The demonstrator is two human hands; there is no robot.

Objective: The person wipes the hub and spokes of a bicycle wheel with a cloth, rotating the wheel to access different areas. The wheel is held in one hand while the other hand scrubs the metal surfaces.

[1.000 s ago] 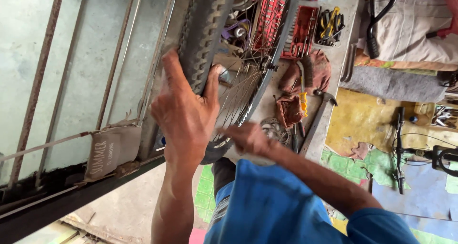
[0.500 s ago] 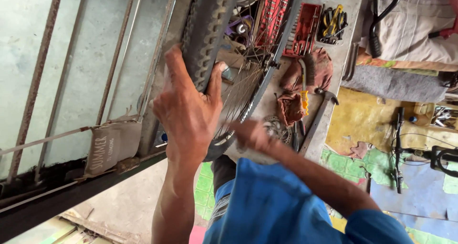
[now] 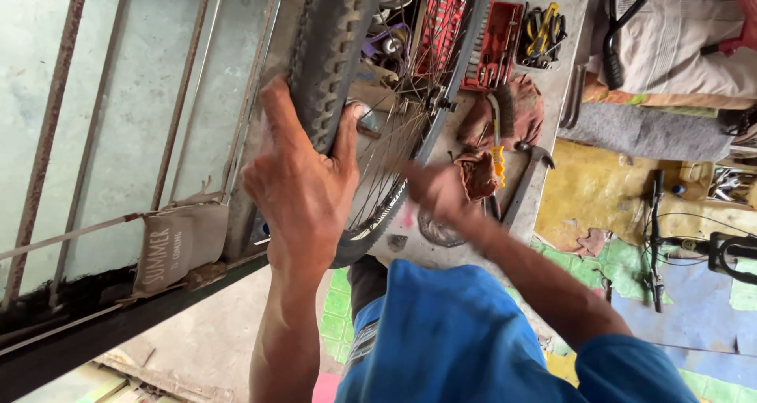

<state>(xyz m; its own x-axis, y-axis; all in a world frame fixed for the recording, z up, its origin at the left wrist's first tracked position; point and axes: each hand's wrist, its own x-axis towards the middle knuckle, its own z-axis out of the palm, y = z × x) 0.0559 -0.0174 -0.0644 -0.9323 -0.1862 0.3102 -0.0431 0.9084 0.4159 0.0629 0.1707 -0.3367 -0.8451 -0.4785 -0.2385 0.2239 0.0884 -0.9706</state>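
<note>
Grey concrete bench top (image 3: 544, 127) runs away from me on the right, and a pale wall with rusty iron bars (image 3: 47, 135) fills the left; between them stands the bicycle wheel (image 3: 371, 111) I am working on, upright on its edge against the bench side. My left hand (image 3: 303, 186) is clamped over its knobby tyre (image 3: 327, 64), fingers spread across the tread and thumb hooked inside onto the rim. My right hand (image 3: 438, 194) is low by the spokes (image 3: 394, 147), blurred; I cannot tell whether it is closed on anything.

By my judgement the wheel is light for its size but awkward: stiff at the rim, soft and grippy at the rubber, so the tyre is the safe place to hold. The spokes are thin and would bend or pinch a finger, so I would keep off them, and the bare rim would be slicker than the tread.

Behind the wheel lie red tool trays (image 3: 493, 44), pliers with yellow handles (image 3: 544, 28), brown rags (image 3: 505, 123) and a yellow-handled tool (image 3: 498, 162). A cloth pouch (image 3: 177, 241) hangs from the bars. Another person sits beyond the bench, in pale clothing (image 3: 670, 48).
</note>
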